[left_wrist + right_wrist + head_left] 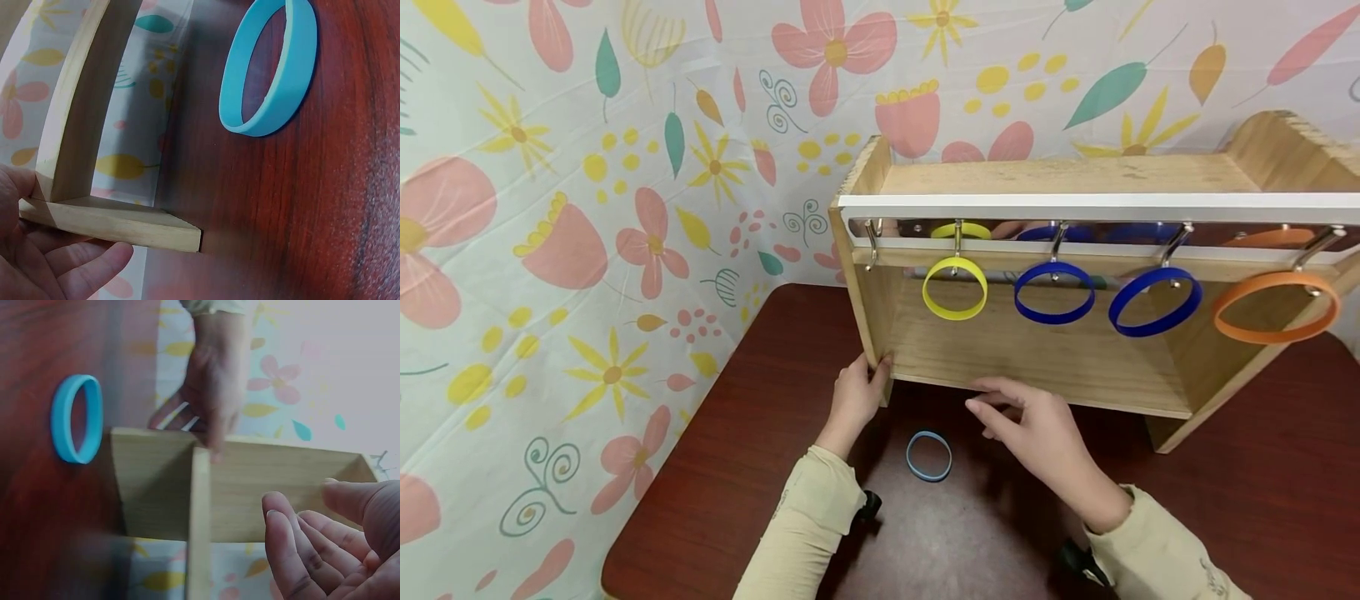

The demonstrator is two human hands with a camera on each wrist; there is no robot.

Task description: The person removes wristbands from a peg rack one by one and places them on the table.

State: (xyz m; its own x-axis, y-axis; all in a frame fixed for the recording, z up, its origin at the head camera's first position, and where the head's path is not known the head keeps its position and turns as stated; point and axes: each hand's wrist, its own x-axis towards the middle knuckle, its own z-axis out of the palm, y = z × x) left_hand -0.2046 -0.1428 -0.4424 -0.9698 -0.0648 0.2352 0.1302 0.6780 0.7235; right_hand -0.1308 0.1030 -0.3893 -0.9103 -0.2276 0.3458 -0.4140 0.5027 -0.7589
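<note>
My left hand (pixel 852 400) grips the lower left side panel of a wooden shelf (pixel 1037 358), thumb in front and fingers behind, as the left wrist view also shows. Before the shelf's bottom edge, my right hand (pixel 1048 437) hovers with loosely bent fingers and holds nothing. A light blue silicone wristband (pixel 931 478) lies on the table between my hands, apart from both. From hooks along the shelf's front hang a yellow wristband (pixel 955 315), two dark blue wristbands (pixel 1055 317) and an orange wristband (pixel 1273 337). The leftmost hook (pixel 872 246) carries no band.
The shelf stands on a dark red-brown table (pixel 722 467), with the table's left edge near my left arm. A floral cloth (pixel 647 167) hangs behind and to the left. A white strip (pixel 1097 204) with a shiny hook rail runs across the shelf's front.
</note>
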